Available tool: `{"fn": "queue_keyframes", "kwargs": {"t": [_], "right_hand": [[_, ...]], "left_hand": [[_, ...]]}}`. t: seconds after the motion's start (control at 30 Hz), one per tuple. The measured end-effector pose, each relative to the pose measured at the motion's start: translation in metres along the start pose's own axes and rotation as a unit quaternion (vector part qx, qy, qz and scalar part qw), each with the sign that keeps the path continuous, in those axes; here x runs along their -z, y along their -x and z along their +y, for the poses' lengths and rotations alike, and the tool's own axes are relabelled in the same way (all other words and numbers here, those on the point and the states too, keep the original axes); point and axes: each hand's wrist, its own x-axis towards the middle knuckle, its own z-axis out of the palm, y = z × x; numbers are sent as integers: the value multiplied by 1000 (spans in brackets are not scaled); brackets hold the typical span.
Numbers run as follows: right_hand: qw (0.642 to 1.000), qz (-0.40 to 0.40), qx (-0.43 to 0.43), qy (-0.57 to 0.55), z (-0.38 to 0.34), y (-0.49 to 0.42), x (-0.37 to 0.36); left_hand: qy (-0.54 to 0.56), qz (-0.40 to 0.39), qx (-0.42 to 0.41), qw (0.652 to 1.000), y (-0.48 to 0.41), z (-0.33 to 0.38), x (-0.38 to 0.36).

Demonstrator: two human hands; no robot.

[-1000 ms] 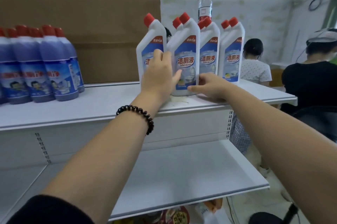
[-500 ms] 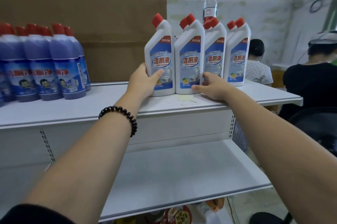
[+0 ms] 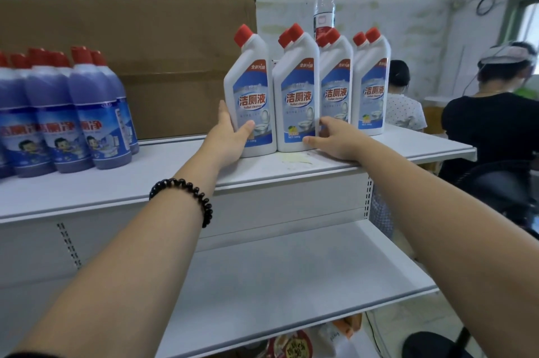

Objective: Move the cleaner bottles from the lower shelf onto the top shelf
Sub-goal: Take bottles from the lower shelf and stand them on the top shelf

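Seven angled red caps show among the white plastic cleaner bottles standing upright on the white metal top shelf. Four bottles make the front row, side by side and touching or nearly so, with more caps peeping out from behind three of them. Each has an opaque, smooth, flat-sided body with a slanted neck and a glossy blue label, so what is inside cannot be seen.

The left hand grips the leftmost bottle low down, with the thumb across the front of the label and the fingers wrapped round its left side. The right hand holds the second bottle at its lower right corner. Its thumb lies along the front near the base, and its fingers curl in between that bottle and the next. Both bottles have their bases on the shelf. A black beaded bracelet circles the left wrist.

At the left of the same shelf stands a cluster of rounded, translucent purple bottles with red caps, purple liquid showing through their upper halves above blue cartoon labels. Behind them leans a large brown cardboard sheet, matt and creased. A clear, ribbed water bottle with a red cap rises behind the white group. A pale yellowish stain marks the shelf in front of the second bottle. The lower shelf is a smooth white panel beneath the forearms.
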Motion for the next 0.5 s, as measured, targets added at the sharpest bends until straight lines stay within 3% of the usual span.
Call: {"fn": "queue_keyframes", "kwargs": {"t": [0.13, 0.27, 0.5], "right_hand": [[1000, -2, 4, 26, 0, 1, 2], [987, -34, -11, 159, 12, 3, 15], [968, 35, -110, 222, 69, -9, 52]], "left_hand": [[10, -23, 35, 999, -5, 1, 0], [-121, -81, 48, 988, -11, 2, 13], [-118, -161, 78, 977, -15, 1, 26]]}}
